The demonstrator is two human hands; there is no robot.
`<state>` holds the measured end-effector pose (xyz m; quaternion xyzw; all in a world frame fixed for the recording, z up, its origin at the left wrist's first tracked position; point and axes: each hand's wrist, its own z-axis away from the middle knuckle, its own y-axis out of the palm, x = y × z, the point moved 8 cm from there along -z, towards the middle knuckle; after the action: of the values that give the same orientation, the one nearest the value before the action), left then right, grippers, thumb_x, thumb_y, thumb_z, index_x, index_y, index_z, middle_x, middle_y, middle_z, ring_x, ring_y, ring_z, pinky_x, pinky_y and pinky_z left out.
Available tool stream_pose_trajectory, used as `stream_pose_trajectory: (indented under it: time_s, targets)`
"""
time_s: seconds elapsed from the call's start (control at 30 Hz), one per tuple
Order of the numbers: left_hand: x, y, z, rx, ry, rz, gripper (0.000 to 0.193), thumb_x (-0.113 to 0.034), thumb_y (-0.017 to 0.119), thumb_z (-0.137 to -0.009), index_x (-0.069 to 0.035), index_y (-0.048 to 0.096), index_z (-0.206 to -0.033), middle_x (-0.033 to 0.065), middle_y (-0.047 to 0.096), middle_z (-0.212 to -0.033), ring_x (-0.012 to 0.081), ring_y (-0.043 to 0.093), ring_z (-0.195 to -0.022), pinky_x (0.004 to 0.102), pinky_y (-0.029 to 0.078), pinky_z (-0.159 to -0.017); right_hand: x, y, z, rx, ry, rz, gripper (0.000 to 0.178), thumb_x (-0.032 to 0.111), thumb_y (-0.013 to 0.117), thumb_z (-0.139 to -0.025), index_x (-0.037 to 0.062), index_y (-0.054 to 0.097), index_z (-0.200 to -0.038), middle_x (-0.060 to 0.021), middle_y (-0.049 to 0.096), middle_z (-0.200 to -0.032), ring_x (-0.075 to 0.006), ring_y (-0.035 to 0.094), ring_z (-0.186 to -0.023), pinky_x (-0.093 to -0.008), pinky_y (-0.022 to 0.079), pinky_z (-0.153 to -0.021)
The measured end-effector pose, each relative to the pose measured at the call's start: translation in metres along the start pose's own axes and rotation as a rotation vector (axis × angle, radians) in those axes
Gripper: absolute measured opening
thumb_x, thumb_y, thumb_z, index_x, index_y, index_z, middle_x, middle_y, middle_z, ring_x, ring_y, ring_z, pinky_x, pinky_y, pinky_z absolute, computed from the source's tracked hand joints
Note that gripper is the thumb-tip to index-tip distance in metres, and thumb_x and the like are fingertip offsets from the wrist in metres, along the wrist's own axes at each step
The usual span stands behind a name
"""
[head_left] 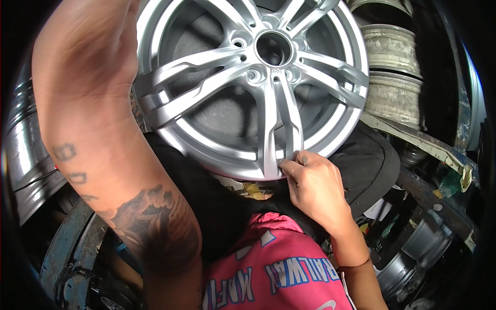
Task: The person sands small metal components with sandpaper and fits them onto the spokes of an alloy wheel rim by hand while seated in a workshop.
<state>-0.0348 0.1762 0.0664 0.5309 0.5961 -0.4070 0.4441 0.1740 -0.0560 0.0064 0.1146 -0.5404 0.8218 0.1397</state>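
Note:
A silver alloy wheel [274, 119] with split twin spokes lies face up across my lap, its round centre hole toward the top of the view. My right hand [315, 181] is at the wheel's near edge, by the outer end of a spoke. Its fingers are curled, with thumb and forefinger pressed together against the metal. Whatever small thing they may pinch is hidden. Along the wheel's left side reaches my left arm, and the heel of my left hand [95, 46] shows close to the rim. Its fingers are hidden or cut off by the upper edge.
Worn, unpainted wheel barrels [390, 98] are stacked at the right, beside a scuffed metal frame [413, 137]. A shiny rim [423, 243] lies lower right. On the left are a blue metal bar [67, 243] and another glossy wheel rim [31, 134].

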Motion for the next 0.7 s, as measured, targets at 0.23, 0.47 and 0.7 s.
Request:
stream_pose_trajectory:
  time_s: [0.23, 0.47, 0.7]
  targets:
    - [0.003, -0.005, -0.010, -0.021, 0.008, 0.004, 0.026, -0.022, 0.063, -0.100, 0.003, 0.071, -0.107, 0.0061, 0.069, -0.088, 0.0101, 0.064, -0.079, 0.0241, 0.051, -0.071, -0.001, 0.003, -0.003, 0.013, 0.001, 0.031, 0.017, 0.002, 0.071, -0.078, 0.0042, 0.075, -0.094, -0.0131, 0.062, -0.080, -0.0351, 0.066, -0.079, -0.0451, 0.054, -0.072]
    - [0.004, -0.008, -0.017, -0.036, 0.019, 0.010, 0.026, -0.022, 0.063, -0.100, 0.003, 0.071, -0.107, 0.0061, 0.070, -0.088, 0.0101, 0.064, -0.080, 0.0241, 0.051, -0.071, -0.002, 0.005, -0.001, -0.009, 0.004, 0.010, 0.015, 0.004, 0.068, -0.075, 0.0018, 0.072, -0.090, -0.0155, 0.061, -0.080, -0.0359, 0.065, -0.080, -0.0461, 0.054, -0.073]
    - [0.008, -0.012, -0.026, -0.060, 0.044, 0.021, 0.026, -0.021, 0.063, -0.100, 0.002, 0.071, -0.108, 0.0060, 0.070, -0.089, 0.0102, 0.064, -0.080, 0.0240, 0.052, -0.071, -0.009, -0.006, 0.005, -0.070, 0.049, -0.010, 0.017, 0.004, 0.069, -0.078, 0.0029, 0.073, -0.094, -0.0136, 0.062, -0.082, -0.0342, 0.065, -0.081, -0.0447, 0.054, -0.075]
